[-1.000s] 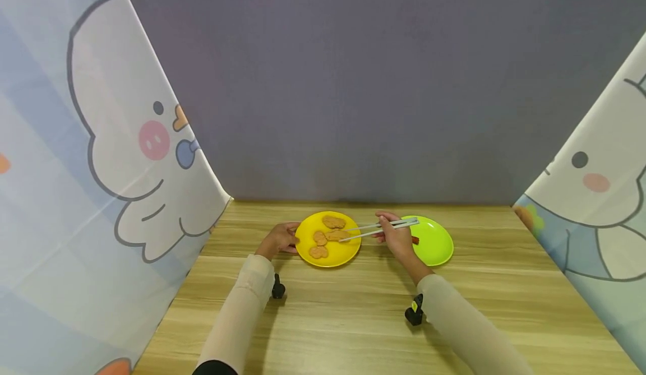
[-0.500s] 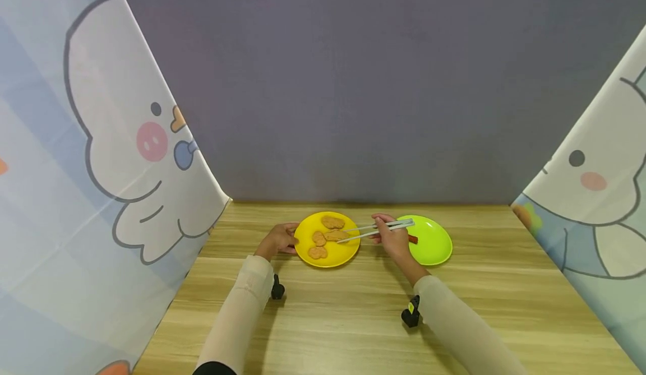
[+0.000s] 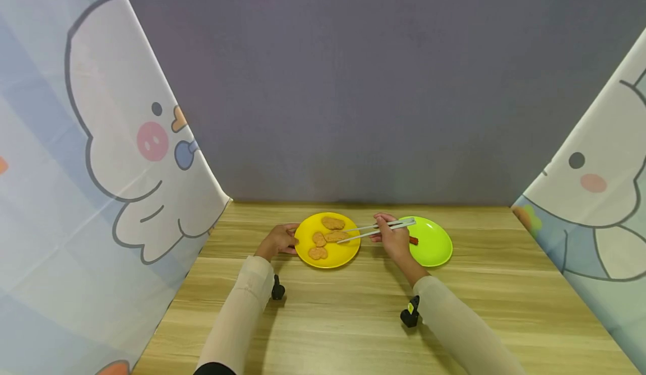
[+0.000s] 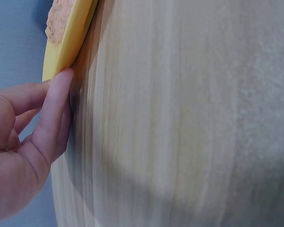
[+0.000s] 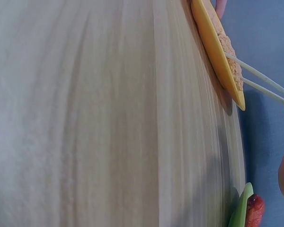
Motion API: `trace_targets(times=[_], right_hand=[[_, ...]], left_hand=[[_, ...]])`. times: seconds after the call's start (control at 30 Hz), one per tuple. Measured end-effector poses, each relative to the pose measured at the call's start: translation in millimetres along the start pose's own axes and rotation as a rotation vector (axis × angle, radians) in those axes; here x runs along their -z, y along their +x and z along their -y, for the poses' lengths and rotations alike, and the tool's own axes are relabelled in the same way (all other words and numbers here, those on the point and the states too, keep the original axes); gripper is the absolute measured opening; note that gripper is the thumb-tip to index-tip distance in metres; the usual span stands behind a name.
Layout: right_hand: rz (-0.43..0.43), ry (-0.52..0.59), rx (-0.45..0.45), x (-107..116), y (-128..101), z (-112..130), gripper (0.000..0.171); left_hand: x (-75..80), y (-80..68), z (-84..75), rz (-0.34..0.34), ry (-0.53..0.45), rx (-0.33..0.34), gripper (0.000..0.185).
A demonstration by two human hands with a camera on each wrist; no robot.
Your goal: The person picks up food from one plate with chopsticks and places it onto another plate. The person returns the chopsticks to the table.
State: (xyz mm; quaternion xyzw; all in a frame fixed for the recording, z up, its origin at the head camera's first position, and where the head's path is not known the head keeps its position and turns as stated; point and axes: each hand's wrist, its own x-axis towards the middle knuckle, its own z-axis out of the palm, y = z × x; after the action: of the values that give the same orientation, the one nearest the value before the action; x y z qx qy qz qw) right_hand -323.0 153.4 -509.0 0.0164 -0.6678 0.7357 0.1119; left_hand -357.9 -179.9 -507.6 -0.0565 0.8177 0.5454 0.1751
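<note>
My left hand [image 3: 279, 239] pinches the left rim of a yellow plate [image 3: 348, 256]; in the left wrist view thumb and fingers meet at that rim. Several golden-brown breaded nuggets [image 3: 318, 253] lie on the plate. With my right hand [image 3: 395, 239] I hold a pair of pale chopsticks [image 3: 370, 233] that reach leftward over the plate. Their spread tips lie either side of a long nugget [image 3: 336, 236] at the plate's right half. In the right wrist view the chopsticks [image 5: 260, 78] slant down to the food at the yellow rim.
Right of the yellow plate stands a green plate [image 3: 438, 243], partly behind my right hand. A red sausage-like piece [image 5: 254, 210] lies on it. Both plates rest on a wood-grain table [image 3: 343, 319], with a grey panel [image 3: 323, 95] behind and printed cloth at the sides.
</note>
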Motion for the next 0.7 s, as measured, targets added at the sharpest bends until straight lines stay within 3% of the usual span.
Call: trace_targets(times=[0.37, 0.7], right_hand=[[-0.068, 0.017, 0.014, 1, -2, 1, 0.034], [-0.057, 0.042, -0.029, 8, -6, 18, 0.034]], left_hand=[[-0.2, -0.3, -1.5, 0.002, 0.006, 0.003, 0.065], [0.2, -1.0, -0.4, 0.001, 0.006, -0.006, 0.065]])
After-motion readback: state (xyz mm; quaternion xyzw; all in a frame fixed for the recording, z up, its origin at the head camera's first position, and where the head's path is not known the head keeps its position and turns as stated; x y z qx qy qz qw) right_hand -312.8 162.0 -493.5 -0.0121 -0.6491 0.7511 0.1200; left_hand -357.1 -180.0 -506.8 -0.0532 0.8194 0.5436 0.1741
